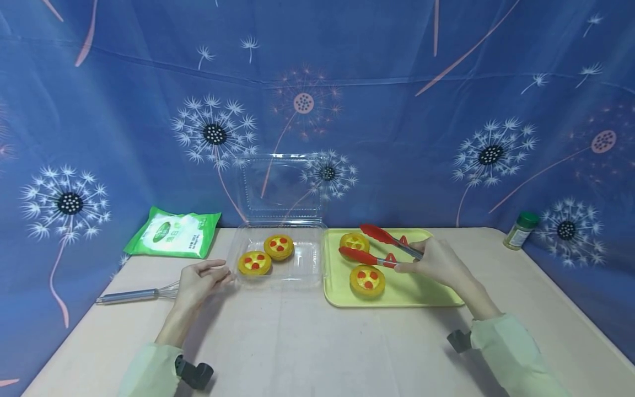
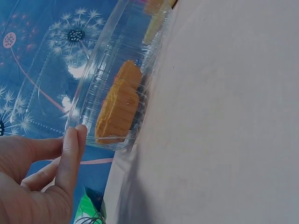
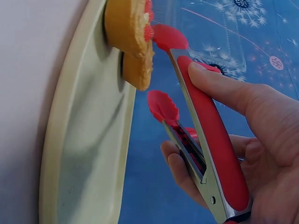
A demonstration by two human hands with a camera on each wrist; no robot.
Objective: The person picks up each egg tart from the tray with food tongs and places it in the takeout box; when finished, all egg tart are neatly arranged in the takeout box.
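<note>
My left hand (image 1: 202, 281) is at the near left corner of a clear plastic container (image 1: 307, 264) with its lid raised, thumb and fingertips pinching its rim in the left wrist view. Two tarts, one egg tart (image 1: 254, 263) in front of another (image 1: 279, 247), sit inside, topped with red pieces. My right hand (image 1: 436, 262) grips red-tipped metal tongs (image 3: 212, 140), thumb along the upper arm. The tongs' tips are apart, around and over the far tart (image 1: 354, 242) on a yellow tray (image 1: 421, 295). A nearer tart (image 1: 367, 280) lies on the tray just below the tongs.
A whisk (image 1: 129, 296) lies at the left, partly behind my left hand. Behind it rests a green and white packet (image 1: 173, 234). A green-capped shaker bottle (image 1: 521, 230) stands at the far right. A blue dandelion-print cloth (image 1: 397, 138) hangs along the back.
</note>
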